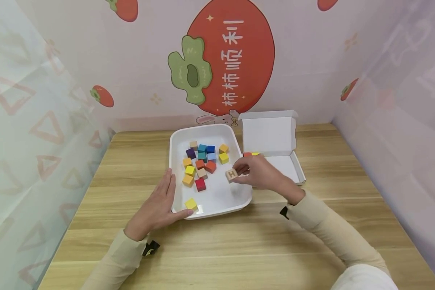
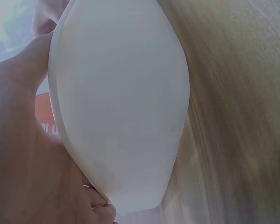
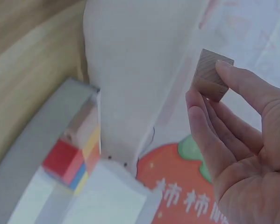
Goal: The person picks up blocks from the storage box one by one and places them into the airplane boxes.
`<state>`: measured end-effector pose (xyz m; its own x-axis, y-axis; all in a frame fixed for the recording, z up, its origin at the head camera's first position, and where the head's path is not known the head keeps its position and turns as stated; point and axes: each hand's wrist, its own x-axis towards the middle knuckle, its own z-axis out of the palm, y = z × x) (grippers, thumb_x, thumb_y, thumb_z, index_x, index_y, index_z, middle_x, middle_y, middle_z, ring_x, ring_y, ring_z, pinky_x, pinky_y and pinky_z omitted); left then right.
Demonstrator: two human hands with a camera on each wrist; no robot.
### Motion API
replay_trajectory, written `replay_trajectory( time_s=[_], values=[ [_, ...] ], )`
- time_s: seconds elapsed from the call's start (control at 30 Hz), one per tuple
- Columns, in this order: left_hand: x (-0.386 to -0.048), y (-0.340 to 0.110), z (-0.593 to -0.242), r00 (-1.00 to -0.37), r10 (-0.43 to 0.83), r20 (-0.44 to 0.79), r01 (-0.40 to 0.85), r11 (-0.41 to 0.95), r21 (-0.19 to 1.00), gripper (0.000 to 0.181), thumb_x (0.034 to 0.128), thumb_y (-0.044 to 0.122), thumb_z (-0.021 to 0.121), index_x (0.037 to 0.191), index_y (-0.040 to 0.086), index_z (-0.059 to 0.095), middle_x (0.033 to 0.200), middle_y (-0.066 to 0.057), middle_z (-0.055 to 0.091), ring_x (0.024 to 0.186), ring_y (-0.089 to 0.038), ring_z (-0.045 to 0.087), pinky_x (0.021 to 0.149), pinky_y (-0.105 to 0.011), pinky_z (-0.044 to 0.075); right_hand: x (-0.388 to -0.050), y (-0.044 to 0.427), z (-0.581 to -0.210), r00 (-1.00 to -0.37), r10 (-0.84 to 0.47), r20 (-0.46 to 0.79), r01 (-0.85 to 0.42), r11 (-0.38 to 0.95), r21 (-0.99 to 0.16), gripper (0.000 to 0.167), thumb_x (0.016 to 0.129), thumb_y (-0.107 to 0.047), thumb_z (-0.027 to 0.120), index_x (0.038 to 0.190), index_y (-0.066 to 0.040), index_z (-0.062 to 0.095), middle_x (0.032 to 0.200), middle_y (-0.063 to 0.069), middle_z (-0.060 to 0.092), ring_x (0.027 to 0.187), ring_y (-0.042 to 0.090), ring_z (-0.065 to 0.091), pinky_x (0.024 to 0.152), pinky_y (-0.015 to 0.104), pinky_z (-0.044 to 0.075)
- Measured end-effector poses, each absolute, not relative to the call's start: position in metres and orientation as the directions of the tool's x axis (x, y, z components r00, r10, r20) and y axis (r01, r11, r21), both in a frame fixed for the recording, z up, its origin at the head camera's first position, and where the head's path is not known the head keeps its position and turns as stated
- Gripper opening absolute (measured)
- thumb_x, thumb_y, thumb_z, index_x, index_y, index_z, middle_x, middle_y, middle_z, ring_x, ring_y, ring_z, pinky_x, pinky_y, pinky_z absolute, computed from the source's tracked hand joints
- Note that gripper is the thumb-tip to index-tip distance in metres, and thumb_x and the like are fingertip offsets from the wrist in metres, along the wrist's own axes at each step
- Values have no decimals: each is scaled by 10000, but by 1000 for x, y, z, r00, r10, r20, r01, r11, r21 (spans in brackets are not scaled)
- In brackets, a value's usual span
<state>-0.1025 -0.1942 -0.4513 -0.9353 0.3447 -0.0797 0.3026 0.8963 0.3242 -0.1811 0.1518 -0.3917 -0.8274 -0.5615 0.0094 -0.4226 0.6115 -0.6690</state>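
Observation:
My right hand (image 1: 259, 172) pinches a plain wooden block (image 1: 231, 174) marked with a letter H between thumb and fingers, above the right side of the white tray (image 1: 217, 201). In the right wrist view, bare wood-grain faces of this block (image 3: 211, 74) show. My left hand (image 1: 157, 203) rests at the tray's near left corner, fingers straight along the left rim and thumb over the front rim. A yellow block (image 1: 191, 204) lies just beyond that thumb. Several coloured blocks, among them a red block (image 1: 200, 184) and a purple block (image 1: 191, 153), lie scattered in the tray.
A white cardboard box (image 1: 269, 135) with its lid raised stands right of the tray, partly behind my right hand. Inside it are several blocks, including a red block (image 3: 62, 158). The wooden table (image 1: 232, 257) ends at a printed backdrop (image 1: 137, 72).

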Motion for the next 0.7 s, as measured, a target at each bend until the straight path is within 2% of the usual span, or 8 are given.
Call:
replay_trajectory(
  time_s=[0.17, 0.33, 0.7],
  values=[
    [-103, -195, -451, -934, 349, -82, 306, 895, 324, 1280, 868, 823, 590, 1672, -44, 98, 1787, -203, -26, 1659, -409, 74, 1310, -585, 245, -179, 184, -384, -854, -513, 84, -434, 615, -658, 282, 827, -142, 916, 1076, -88, 798, 993, 23, 807, 917, 155, 767, 868, 397, 665],
    [-103, -195, -453, -935, 346, -80, 305, 897, 319, 1284, 863, 829, 587, 1673, -41, 102, 1786, -206, -16, 1659, -408, 76, 1305, -592, 254, -177, 211, -384, -879, -462, 117, -427, 655, -624, 269, 816, -171, 927, 1037, -83, 800, 975, 42, 809, 890, 169, 769, 857, 409, 665],
    [-103, -195, -453, -936, 340, -86, 297, 898, 324, 1283, 859, 826, 594, 1672, -43, 114, 1784, -214, -3, 1656, -415, 78, 1301, -599, 258, -179, 239, -416, -930, -368, 12, -294, 722, -626, 283, 848, -163, 896, 1073, -30, 788, 989, 87, 808, 910, 225, 761, 845, 434, 663]
  ],
)
